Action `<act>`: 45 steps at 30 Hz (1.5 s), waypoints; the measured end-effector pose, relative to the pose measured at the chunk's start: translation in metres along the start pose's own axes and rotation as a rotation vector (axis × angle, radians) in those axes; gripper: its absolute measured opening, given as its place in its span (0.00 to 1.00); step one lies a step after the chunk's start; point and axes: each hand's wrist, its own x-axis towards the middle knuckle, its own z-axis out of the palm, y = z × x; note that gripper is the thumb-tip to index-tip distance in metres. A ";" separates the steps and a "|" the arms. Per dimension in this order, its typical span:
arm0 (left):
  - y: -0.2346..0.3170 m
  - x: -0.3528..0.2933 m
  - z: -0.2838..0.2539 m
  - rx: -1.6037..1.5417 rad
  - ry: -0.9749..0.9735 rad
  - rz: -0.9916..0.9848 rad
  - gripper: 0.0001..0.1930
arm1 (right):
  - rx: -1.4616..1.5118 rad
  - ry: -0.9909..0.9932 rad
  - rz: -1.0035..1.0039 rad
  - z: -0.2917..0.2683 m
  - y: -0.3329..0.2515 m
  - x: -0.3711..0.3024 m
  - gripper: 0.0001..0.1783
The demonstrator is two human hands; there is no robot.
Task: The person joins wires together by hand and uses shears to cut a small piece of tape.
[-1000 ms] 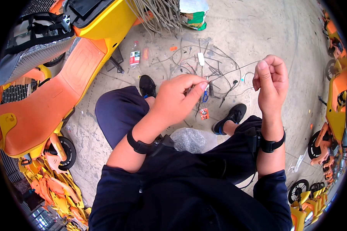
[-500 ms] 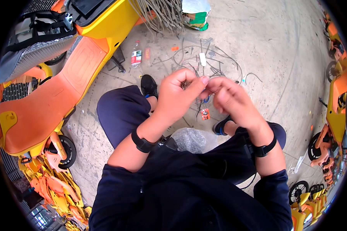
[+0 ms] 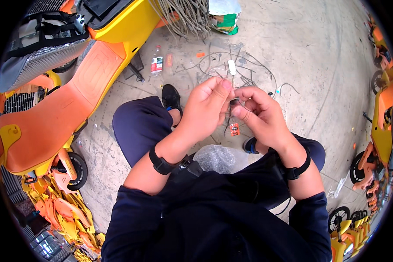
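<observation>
In front of me, above the floor, both of my hands are close together at thin wire. My left hand [image 3: 207,105] is closed, thumb pressed on the forefinger, with a thin grey wire [image 3: 233,82] at its fingertips. A small white piece [image 3: 232,67] shows at the far end of that wire; whether it hangs or lies on the floor I cannot tell. My right hand [image 3: 263,114] pinches a small dark piece [image 3: 234,101] with thin wire between thumb and forefinger, its fingertips beside the left ones. The left palm hides part of the wire.
Loose cables [image 3: 249,78] are scattered on the concrete beyond my hands. An orange packet [image 3: 235,129] lies between my feet, bubble wrap [image 3: 218,159] closer. Left are a bottle [image 3: 156,63], a yellow-orange scooter [image 3: 70,105] and a grey cable bundle [image 3: 185,17]. More scooters [image 3: 382,131] line the right.
My right hand's fingers, blurred before, have closed in a pinch on the dark piece. My left hand has turned slightly and stays at the wire.
</observation>
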 end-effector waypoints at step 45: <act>-0.004 0.020 -0.008 -0.361 -0.061 0.051 0.25 | 0.199 -0.251 0.241 0.029 0.017 -0.015 0.12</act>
